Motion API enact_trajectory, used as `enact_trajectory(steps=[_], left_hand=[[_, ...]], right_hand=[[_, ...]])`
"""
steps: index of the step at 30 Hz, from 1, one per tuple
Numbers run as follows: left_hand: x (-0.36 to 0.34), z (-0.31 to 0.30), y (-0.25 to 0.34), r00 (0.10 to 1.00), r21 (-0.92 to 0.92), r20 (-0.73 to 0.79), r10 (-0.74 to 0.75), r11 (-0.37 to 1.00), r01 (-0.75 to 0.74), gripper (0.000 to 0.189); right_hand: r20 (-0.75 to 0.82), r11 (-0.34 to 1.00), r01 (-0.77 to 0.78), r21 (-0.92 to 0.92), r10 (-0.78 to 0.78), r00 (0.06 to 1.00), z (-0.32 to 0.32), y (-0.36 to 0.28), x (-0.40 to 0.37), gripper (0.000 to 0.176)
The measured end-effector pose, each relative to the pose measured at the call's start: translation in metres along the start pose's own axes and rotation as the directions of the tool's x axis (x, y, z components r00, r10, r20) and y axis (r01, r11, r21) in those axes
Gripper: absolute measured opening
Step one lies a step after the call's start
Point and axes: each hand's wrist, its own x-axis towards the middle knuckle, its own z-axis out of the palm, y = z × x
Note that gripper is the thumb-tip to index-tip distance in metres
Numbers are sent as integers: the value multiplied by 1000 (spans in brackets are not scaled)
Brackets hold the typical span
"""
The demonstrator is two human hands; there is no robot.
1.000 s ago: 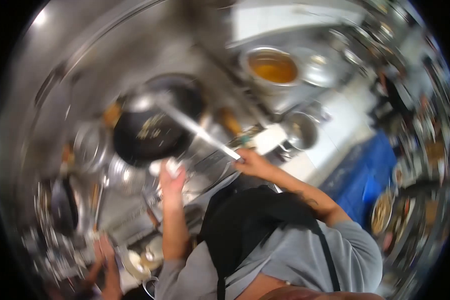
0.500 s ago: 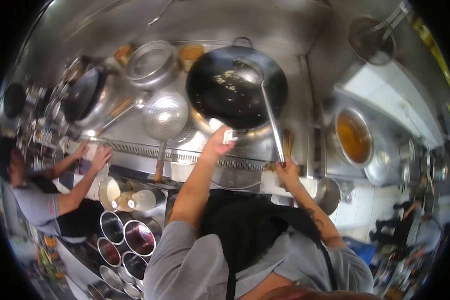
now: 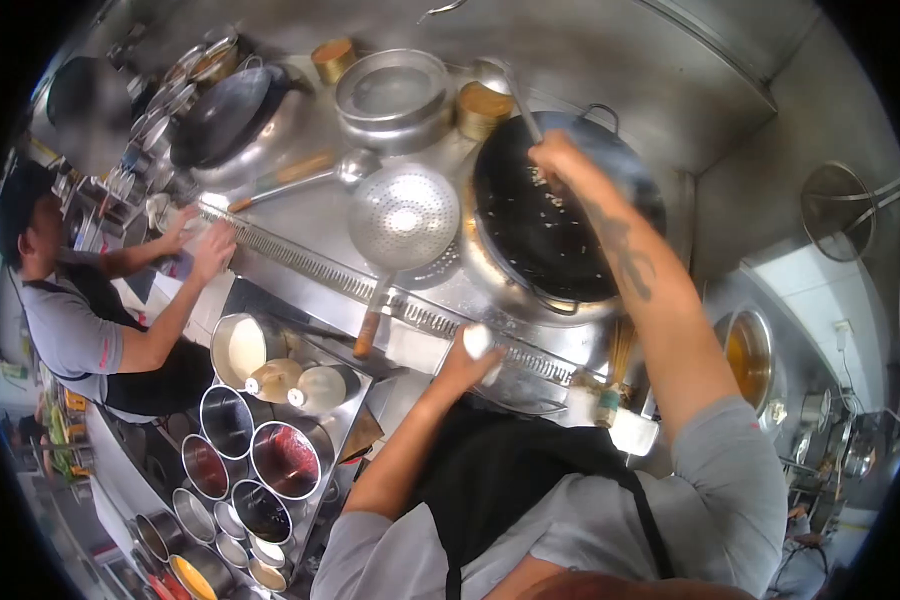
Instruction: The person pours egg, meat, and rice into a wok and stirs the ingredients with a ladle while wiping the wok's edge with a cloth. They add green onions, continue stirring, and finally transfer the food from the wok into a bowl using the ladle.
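Note:
My right hand (image 3: 562, 160) is wrapped round the handle of a metal ladle (image 3: 523, 105) and reaches over the black wok (image 3: 595, 245). The ladle's bowl is raised beyond the wok's far left rim, just above a brownish tin (image 3: 484, 108). Small pale chopped bits (image 3: 555, 200) lie inside the wok, partly covered by my right forearm. In front of the stove's slotted drain strip, my left hand (image 3: 458, 368) is closed round a folded white cloth (image 3: 478, 341), away from the wok's rim.
A perforated skimmer (image 3: 404, 215) lies left of the wok, with a second ladle (image 3: 355, 167) behind it. Metal pots of sauces (image 3: 288, 458) and two bottles (image 3: 320, 388) stand at lower left. A co-worker (image 3: 90, 310) works at far left. An oil pot (image 3: 748, 355) sits at right.
My right hand has lifted the ladle from the wok and carried it across to the back tin. My left hand with the cloth has drawn back from the wok's rim. The view has turned.

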Motion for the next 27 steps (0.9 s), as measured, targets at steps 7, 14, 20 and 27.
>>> enact_trajectory(steps=[7, 14, 20, 27], left_hand=[[-92, -84, -34, 973, 143, -156, -170, 971, 193, 70], [-89, -111, -43, 947, 15, -214, -238, 969, 247, 65], [-75, -116, -16, 960, -5, -244, -137, 990, 140, 63], [-92, -122, -9, 965, 49, -254, -65, 996, 80, 61]], right_hand=[[222, 757, -43, 651, -137, 965, -2, -31, 55, 16], [-17, 996, 75, 43, -74, 997, -32, -43, 18, 6], [-110, 978, 168, 125, -155, 982, -25, -21, 93, 10], [-122, 886, 367, 282, -346, 930, 76, -91, 71, 16]])
